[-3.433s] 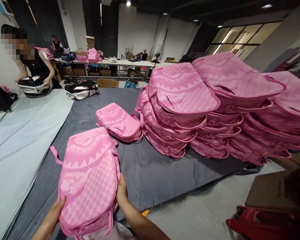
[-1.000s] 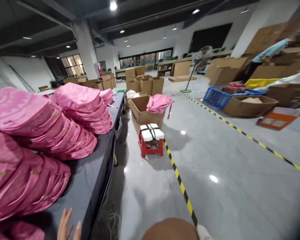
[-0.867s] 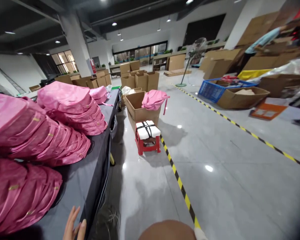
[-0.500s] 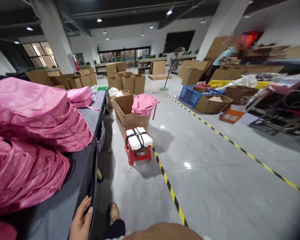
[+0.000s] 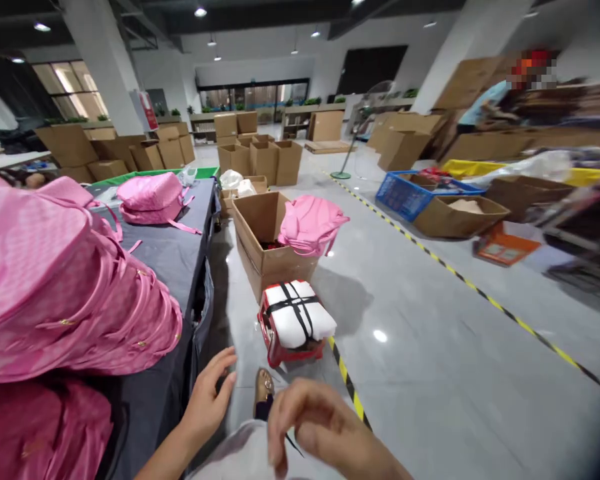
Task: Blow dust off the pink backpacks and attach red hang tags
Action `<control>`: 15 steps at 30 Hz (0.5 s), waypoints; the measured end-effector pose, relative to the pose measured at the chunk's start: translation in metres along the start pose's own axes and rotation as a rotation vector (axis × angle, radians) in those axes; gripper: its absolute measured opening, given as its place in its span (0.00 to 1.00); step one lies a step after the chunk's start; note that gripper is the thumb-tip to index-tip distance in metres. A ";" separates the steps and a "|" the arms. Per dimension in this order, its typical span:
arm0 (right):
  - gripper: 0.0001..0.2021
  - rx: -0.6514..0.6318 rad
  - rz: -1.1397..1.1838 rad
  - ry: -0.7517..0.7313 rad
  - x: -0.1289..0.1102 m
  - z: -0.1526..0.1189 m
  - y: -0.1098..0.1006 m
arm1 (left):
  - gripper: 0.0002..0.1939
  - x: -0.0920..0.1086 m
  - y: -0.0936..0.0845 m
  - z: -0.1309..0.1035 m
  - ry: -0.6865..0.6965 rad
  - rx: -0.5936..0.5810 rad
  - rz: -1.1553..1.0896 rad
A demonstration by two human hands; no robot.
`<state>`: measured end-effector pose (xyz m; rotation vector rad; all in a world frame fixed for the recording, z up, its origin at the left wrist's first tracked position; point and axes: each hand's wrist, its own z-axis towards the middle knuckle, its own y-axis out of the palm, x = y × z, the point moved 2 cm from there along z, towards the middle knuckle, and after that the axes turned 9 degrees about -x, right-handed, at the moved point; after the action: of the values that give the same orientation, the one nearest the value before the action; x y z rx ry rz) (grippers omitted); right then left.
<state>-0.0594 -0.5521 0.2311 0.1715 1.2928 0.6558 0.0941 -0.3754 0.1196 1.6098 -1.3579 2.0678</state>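
Note:
My left hand (image 5: 211, 390) hangs in the air beside the table's edge, fingers stretched and nothing in it. Lower in the view, my right hand (image 5: 320, 423) is loosely curled in front of my body, with a gap between thumb and fingers and no object visible there. Ahead of both stands a low red stool (image 5: 275, 353) with a white pad (image 5: 303, 319) strapped on by black bands. Behind the stool is an open cardboard box (image 5: 260, 267), with a pink backpack (image 5: 313, 223) draped over its right rim. Neither hand touches these things.
Stacked pink backpacks (image 5: 95, 287) cover the near part of the grey-covered table (image 5: 180, 243); another pink bag (image 5: 150, 197) lies farther along. Black-and-yellow tape (image 5: 445, 267) marks the floor. A blue crate (image 5: 405, 195) stands right, and a person (image 5: 485, 103) bends over cartons beyond.
The view has moved forward, so the stool and box appear closer. My left hand has come up and right, away from the table edge. My right hand has come into view.

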 end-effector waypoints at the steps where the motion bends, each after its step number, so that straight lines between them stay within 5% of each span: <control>1: 0.12 0.042 -0.023 0.001 -0.001 0.010 -0.029 | 0.17 -0.005 -0.004 0.019 -0.009 -0.004 0.023; 4: 0.12 0.128 -0.166 0.071 -0.010 0.043 -0.111 | 0.17 -0.016 -0.022 0.080 -0.110 0.052 0.018; 7: 0.15 0.045 -0.256 0.097 -0.032 0.091 -0.171 | 0.17 -0.011 -0.037 0.144 -0.167 0.117 0.008; 13: 0.17 -0.330 -0.348 -0.037 -0.092 0.190 -0.202 | 0.17 -0.001 -0.051 0.254 -0.120 0.090 0.100; 15: 0.15 -0.350 -0.275 0.059 -0.106 0.215 -0.211 | 0.18 -0.008 -0.059 0.289 -0.115 0.039 0.136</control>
<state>0.2013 -0.7288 0.2829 -0.3092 1.2089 0.6419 0.3281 -0.5538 0.1417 1.7219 -1.5129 2.1183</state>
